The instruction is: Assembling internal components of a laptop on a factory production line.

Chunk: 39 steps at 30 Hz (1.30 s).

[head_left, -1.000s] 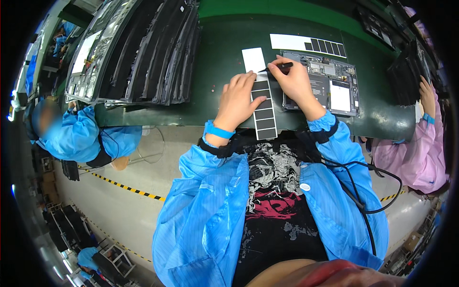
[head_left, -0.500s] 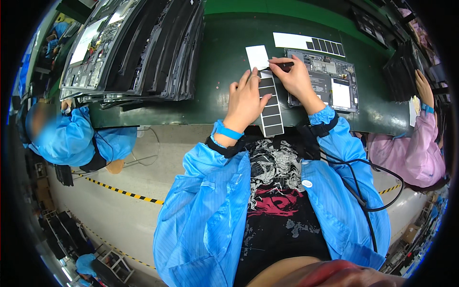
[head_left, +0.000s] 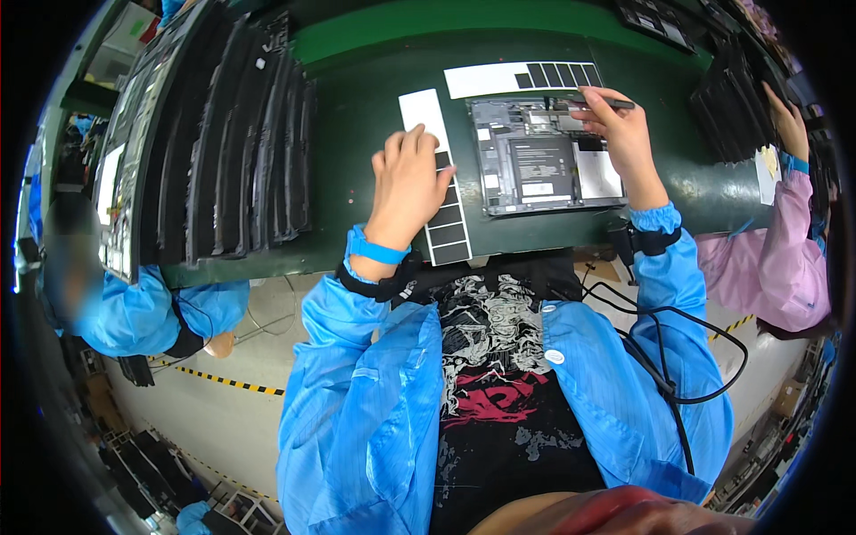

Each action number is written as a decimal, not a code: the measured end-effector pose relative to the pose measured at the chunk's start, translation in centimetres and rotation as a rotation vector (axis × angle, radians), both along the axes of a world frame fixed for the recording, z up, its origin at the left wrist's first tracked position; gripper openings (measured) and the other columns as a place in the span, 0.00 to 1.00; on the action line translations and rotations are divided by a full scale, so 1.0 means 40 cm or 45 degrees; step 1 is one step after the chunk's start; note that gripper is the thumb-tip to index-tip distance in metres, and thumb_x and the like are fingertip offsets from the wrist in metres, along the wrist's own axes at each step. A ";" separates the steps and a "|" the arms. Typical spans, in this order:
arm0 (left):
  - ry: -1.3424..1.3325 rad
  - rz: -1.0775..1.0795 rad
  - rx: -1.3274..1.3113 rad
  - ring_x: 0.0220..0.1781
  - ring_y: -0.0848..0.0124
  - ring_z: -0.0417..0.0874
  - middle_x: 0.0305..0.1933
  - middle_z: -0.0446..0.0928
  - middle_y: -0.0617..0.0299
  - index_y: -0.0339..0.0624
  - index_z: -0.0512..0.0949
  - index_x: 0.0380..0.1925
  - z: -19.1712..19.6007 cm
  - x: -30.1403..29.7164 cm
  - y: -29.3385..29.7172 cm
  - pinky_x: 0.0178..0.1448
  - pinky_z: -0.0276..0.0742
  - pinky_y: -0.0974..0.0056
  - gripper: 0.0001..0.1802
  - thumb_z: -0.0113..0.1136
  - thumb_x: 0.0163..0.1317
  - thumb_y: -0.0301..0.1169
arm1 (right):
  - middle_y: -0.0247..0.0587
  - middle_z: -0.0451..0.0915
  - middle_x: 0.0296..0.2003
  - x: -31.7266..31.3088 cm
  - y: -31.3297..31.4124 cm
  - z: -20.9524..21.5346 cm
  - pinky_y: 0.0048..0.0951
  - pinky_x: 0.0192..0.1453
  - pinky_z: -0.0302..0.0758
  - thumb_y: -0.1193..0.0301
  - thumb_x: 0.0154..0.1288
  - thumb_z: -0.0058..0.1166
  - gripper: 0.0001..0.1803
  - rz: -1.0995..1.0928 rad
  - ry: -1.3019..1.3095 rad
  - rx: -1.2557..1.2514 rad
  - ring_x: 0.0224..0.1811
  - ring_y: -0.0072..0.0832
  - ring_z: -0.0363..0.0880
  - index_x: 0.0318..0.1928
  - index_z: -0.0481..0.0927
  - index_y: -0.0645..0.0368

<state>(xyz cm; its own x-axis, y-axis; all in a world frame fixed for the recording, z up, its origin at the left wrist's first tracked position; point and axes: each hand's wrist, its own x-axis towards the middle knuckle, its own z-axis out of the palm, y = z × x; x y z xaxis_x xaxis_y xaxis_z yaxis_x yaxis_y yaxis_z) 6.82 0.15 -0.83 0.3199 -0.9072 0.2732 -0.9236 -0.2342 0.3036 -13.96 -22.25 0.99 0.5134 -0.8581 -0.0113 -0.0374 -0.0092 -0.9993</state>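
My left hand (head_left: 406,178) rests, fingers slightly bent and apart, on a white backing strip (head_left: 421,105) of black rectangular stickers (head_left: 448,234). Nothing shows in its grasp. To its right lies an open laptop base (head_left: 544,169) with a circuit board, a dark battery and a silvery panel. Above that base's upper right part, my right hand (head_left: 629,147) is closed on slim black tweezers (head_left: 617,103), pointing left. A small black patch (head_left: 586,141) shows just under my right fingers; whether it is a loose sticker I cannot tell.
Behind the laptop base lies a second sticker strip (head_left: 486,80). Tall stacks of dark laptop parts stand at the left (head_left: 223,143) and right (head_left: 736,102) of the green table (head_left: 357,80). Co-workers sit on both sides; a pink sleeve (head_left: 771,254) reaches in at right. Black cables (head_left: 664,357) hang by my right arm.
My right hand has moved right with the tweezers, from the sticker strip to over the laptop base. My left hand stays on the strip. The whole view has shifted, moving the table things leftward.
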 end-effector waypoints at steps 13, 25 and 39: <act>0.295 -0.742 0.058 0.62 0.55 0.69 0.60 0.71 0.53 0.37 0.74 0.49 0.017 -0.106 -0.154 0.64 0.65 0.55 0.22 0.61 0.57 0.36 | 0.45 0.82 0.36 0.035 -0.019 -0.061 0.24 0.42 0.81 0.70 0.65 0.56 0.14 0.332 -0.035 0.146 0.37 0.29 0.84 0.45 0.79 0.69; 0.347 -0.695 -0.006 0.62 0.57 0.69 0.60 0.71 0.56 0.38 0.74 0.49 0.008 -0.112 -0.149 0.63 0.66 0.56 0.22 0.62 0.56 0.35 | 0.45 0.82 0.36 0.038 -0.020 -0.067 0.23 0.44 0.79 0.69 0.66 0.55 0.15 0.258 -0.028 0.134 0.39 0.28 0.84 0.47 0.78 0.69; 0.047 -0.411 -0.019 0.58 0.52 0.67 0.64 0.63 0.43 0.38 0.70 0.55 -0.010 -0.180 -0.170 0.55 0.70 0.53 0.38 0.65 0.49 0.52 | 0.47 0.82 0.36 0.046 -0.007 -0.060 0.24 0.44 0.79 0.68 0.65 0.56 0.15 0.192 0.004 0.092 0.38 0.27 0.83 0.46 0.78 0.69</act>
